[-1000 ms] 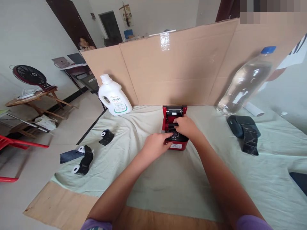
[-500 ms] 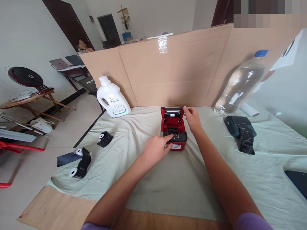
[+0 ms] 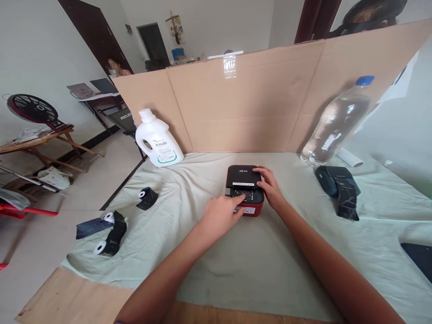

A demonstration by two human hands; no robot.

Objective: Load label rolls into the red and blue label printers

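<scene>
A small red and black label printer (image 3: 242, 175) sits on the cloth with its lid down. Dark, white-veined material (image 3: 249, 195), apparently label paper, shows at its front under my index finger. My left hand (image 3: 221, 213) grips the printer's front: index finger stretched on top, thumb against the front face, the other fingers curled. Around the lid's right edge, my right hand (image 3: 270, 186) holds the printer, fingertips on top. The inside of the printer is hidden.
Black marbled label rolls (image 3: 113, 234) and another roll (image 3: 147, 198) lie to the left. Behind stand a white detergent jug (image 3: 160, 139), a cardboard screen (image 3: 243, 103) and a clear water bottle (image 3: 340, 123). A dark device (image 3: 332, 177) with marbled strip lies right. People are beyond the screen.
The printer's lid has gone from raised to down, with my right hand moving along its right side. My left index finger has stayed on the front. The view has shifted slightly.
</scene>
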